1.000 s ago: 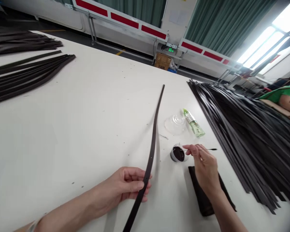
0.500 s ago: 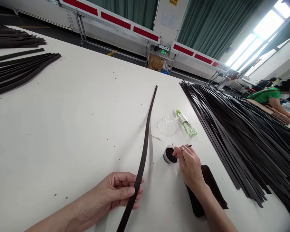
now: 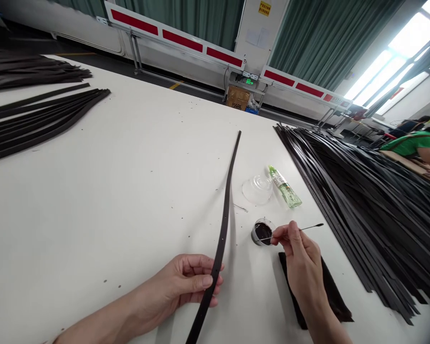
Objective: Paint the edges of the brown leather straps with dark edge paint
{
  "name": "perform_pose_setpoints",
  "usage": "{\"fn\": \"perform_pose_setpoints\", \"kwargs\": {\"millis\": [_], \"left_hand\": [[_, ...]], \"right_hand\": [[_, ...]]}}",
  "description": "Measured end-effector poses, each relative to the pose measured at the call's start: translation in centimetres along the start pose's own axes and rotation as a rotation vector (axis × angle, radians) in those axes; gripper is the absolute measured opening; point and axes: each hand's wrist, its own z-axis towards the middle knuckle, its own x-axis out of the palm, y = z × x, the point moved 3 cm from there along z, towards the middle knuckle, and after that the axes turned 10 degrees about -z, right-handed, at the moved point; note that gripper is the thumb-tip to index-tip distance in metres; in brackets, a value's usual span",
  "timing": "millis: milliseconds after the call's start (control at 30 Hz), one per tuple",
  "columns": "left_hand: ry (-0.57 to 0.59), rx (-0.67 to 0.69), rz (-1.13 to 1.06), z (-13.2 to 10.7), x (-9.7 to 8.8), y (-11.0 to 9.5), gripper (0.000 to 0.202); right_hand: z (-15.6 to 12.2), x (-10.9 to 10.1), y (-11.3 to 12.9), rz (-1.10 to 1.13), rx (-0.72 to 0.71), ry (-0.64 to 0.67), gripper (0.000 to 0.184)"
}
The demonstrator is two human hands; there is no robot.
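Long dark brown leather strap (image 3: 223, 243) lies in a thin curve on the white counter (image 3: 93, 200), with small holes along it. Its far end points to 12 o'clock, and its near end runs off the bottom of the view.

The left hand (image 3: 189, 282) grips the strap near the bottom, with the thumb on top and the fingers curled behind it. The right hand (image 3: 301, 253) pinches a thin stick (image 3: 311, 226) with a dark tip. That tip points to 3 o'clock, and the other end reaches over a little round metal tin (image 3: 263, 233) full of dark, shiny goo. I cannot tell if the stick touches the goo.

Past the tin, at 1 o'clock, sit a clear round plastic lid (image 3: 257, 189) and a slim bottle with a green label (image 3: 284, 187), side by side. A flat dark cloth (image 3: 338, 306) lies under the right wrist.

A big pile of long black straps (image 3: 365, 210) fills the counter at 3 o'clock. More dark straps (image 3: 39, 114) lie in bunches at 10 o'clock. Far off at 2 o'clock, a person in a green shirt (image 3: 412, 143) sits at another counter.
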Motion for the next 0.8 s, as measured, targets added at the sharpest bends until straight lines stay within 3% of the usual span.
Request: {"fn": "perform_pose_setpoints", "kwargs": {"millis": [133,300,400,800], "left_hand": [[0.023,0.004,-0.031,0.1,0.0,0.4,0.021],[0.069,0.043,-0.050,0.1,-0.3,0.6,0.019],[0.082,0.040,-0.044,0.1,-0.3,0.5,0.019],[0.117,0.036,-0.026,0.2,0.0,0.5,0.019]], "right_hand": [[-2.1,1.5,1.6,-0.006,-0.092,0.071,0.038],[-4.5,3.4,4.1,-0.038,-0.505,0.214,0.030],[-5.1,4.2,4.5,-0.055,-0.647,0.265,0.027],[-5.0,4.5,4.7,-0.065,-0.719,0.288,0.029]]}}
